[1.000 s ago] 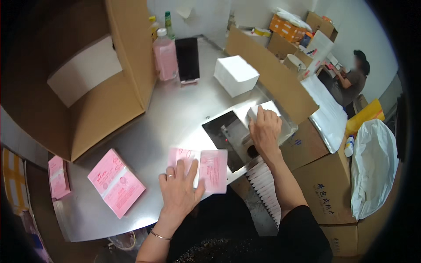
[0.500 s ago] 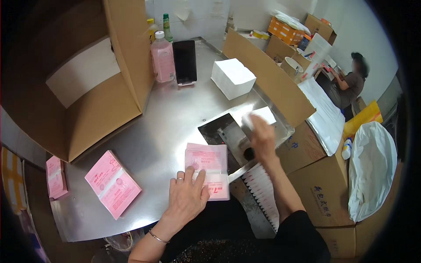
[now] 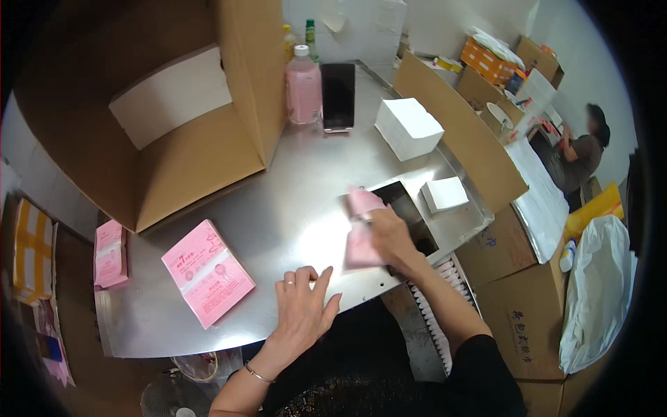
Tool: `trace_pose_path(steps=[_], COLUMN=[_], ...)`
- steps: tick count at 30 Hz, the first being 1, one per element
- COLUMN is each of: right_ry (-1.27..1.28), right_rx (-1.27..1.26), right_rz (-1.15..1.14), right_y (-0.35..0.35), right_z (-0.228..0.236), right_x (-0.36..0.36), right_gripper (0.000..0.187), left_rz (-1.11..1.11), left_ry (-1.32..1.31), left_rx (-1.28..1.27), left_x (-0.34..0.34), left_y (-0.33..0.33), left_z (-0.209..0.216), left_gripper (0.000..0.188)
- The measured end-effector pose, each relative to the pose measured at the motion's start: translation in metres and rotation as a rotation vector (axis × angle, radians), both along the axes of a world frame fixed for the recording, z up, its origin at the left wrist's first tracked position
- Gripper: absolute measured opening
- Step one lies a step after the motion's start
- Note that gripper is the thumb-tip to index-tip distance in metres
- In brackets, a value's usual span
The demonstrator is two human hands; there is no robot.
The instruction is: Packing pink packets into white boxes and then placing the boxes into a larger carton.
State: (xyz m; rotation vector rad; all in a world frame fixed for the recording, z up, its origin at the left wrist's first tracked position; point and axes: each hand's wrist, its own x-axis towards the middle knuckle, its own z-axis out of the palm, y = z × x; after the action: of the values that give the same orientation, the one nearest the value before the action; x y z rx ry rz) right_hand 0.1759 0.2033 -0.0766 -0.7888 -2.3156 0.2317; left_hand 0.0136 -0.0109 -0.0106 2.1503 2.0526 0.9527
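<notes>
My right hand (image 3: 391,240) grips a pink printed packet (image 3: 363,247) beside the rectangular opening (image 3: 420,229) in the metal table. The packet is blurred, and the fingertips are partly hidden. My left hand (image 3: 303,306) is open and holds nothing, its fingers apart at the table's near edge. To its left lies a thick pink printed pack (image 3: 208,273) with a pale band across it. Another pink pack (image 3: 111,254) is at the table's left end. Just past the opening sits a small stack of white paper (image 3: 445,194).
A big open carton (image 3: 201,160) stands at the left. Behind are a bottle of pink liquid (image 3: 303,87), a phone on a stand (image 3: 338,97) and a larger white paper block (image 3: 410,128). Cardboard boxes (image 3: 521,320) line the right, where another person (image 3: 580,153) sits farther off.
My left hand has come off the pink packet, and my right hand has moved from the small white stack to hold it. The whole view has shifted, so things appear farther right.
</notes>
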Motion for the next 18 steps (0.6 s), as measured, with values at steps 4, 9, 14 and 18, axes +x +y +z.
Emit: trace_pose_path(steps=[4,9,14,18], right_ry=[-0.636,-0.107,-0.28,-0.194], right_rx=[-0.286,0.393,0.345,0.307], right_rz=[-0.231,-0.48,-0.655,-0.597], right_y=[-0.019,-0.013,0.032,0.036], right_z=[0.058,0.087,0.048,0.047], right_x=[0.017,0.043,0.087,0.09], right_gripper=[0.014,0.017,0.013,0.011], left_rz=[-0.185,0.594,0.591,0.517], left_ry=[-0.207,0.231,0.277,0.177], left_rx=[0.024,0.199,-0.207,-0.131], left_x=[-0.017,-0.096,-0.126,-0.113], left_y=[-0.019,-0.069,-0.08,-0.065], left_z=[-0.002,0.031,0.018,0.038], left_gripper=[0.021,0.024,0.02,0.019])
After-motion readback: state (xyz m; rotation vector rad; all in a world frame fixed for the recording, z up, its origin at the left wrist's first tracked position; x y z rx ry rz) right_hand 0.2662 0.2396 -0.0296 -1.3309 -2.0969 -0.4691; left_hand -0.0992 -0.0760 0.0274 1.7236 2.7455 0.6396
